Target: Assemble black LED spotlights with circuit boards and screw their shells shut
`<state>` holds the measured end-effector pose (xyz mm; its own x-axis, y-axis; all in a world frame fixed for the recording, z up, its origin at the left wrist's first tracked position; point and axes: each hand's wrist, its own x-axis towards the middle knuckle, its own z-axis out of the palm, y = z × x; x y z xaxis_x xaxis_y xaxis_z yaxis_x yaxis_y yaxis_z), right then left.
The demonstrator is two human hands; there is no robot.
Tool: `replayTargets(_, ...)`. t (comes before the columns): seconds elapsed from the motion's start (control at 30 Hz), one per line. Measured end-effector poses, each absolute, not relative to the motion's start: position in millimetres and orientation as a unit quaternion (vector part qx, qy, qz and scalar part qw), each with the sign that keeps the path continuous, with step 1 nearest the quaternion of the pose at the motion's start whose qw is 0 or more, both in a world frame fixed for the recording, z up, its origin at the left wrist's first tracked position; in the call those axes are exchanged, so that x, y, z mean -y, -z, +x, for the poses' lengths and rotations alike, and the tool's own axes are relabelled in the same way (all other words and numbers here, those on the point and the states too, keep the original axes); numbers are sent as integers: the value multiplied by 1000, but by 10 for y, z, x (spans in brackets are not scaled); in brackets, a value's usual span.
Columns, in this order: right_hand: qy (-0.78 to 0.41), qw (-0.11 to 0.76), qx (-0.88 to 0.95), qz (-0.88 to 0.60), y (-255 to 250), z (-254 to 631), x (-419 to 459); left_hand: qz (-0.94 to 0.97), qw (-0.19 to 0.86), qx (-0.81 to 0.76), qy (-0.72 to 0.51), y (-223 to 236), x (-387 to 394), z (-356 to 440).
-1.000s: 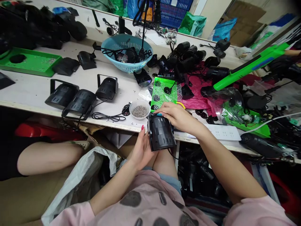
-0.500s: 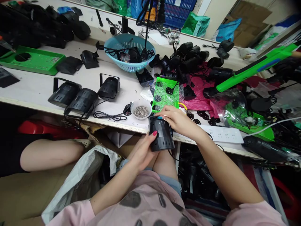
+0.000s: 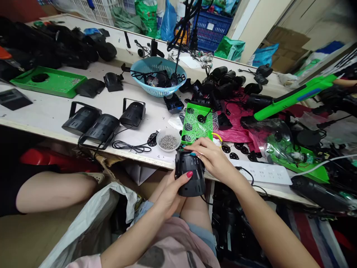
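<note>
A black, ribbed, slotted lamp housing point(image 3: 192, 182) is held upright at the table's front edge, over my lap. My left hand point(image 3: 171, 191) is closed around its left side, with the thumb across the front. Bent over the top rim from the right is my right hand point(image 3: 210, 158), its fingers pressed together on the housing; what lies under the fingertips is hidden. A white bowl of small metal screws or balls point(image 3: 169, 142) stands just behind the housing. Beyond that bowl lies a green perforated tray point(image 3: 208, 128) with black discs on it.
Left of the bowl stand several finished-looking black lamps point(image 3: 103, 128) and a coiled cable point(image 3: 132, 146). A blue colander point(image 3: 158, 89) is at the back. To the right are a white power strip point(image 3: 262, 173) and a green electric screwdriver point(image 3: 292, 98). Another person's leg point(image 3: 55, 190) shows at left.
The view has tilted, so the table sits lower in it. Both hands stay on the lamp housing, the right fingers shifting slightly over its top.
</note>
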<state>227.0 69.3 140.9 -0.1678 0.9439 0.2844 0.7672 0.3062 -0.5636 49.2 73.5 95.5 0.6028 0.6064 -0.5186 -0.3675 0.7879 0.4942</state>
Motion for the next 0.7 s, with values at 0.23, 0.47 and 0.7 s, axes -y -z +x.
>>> replayTargets(0.23,-166,311,734,-580,-1322,2276,-647,203,870,-354,-277,-997,-701,509)
replayTargets(0.47,-152,348,714,-589,-1200,2261,-582,246,856,-347,-295,-962,-692,538)
replayTargets(0.7,-209,367,681,-598,-1182,2189,-535,262,856,-326,-304,-879,-706,501)
